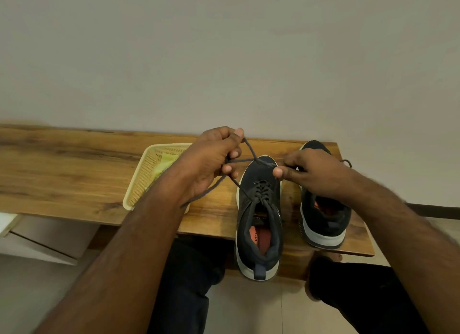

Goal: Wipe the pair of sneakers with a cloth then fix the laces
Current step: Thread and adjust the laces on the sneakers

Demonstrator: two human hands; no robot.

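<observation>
— Sneakers, count?

— Two, dark with pale soles, both standing on the wooden bench [74, 169], toes to the wall. The near sneaker [258, 216] is in front of me, its heel over the bench's front edge. The second sneaker [323, 216] stands just beside it on my right.

— Laces?

— One dark lace [249, 149] in work, on the near sneaker, two strands crossing above its toe. A bit of the second sneaker's lace shows past my right wrist.

— Hands?

— Two, both mine. My left hand [214, 159] has its fingers curled round one strand, which runs out below my wrist. My right hand [316, 174] pinches the other strand between thumb and fingers, above the near sneaker's toe.

— Anything else?

— One cream mesh basket [142, 181] on the bench, left of the shoes, partly under my left forearm. One yellow cloth [164, 163] lies inside it.
</observation>
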